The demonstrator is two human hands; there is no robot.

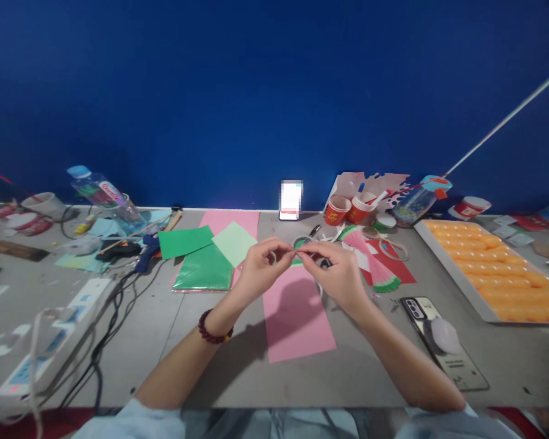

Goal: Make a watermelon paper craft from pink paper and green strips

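Note:
My left hand (260,268) and my right hand (336,271) meet above the grey table, fingertips pinched together on a small thin piece (296,251) too small to name. Under them lies a pink paper strip (297,317). A dark red bead bracelet (213,332) sits on my left wrist. Scissors (312,235) lie just behind my hands, partly hidden.
Green paper sheets (201,262) lie left of the hands, a folded watermelon paper fan (377,268) to the right. Red paper cups (348,210), a phone (443,341), a tray of orange balls (498,268), a power strip (59,335) with cables, a glue gun (144,253) and bottles surround them.

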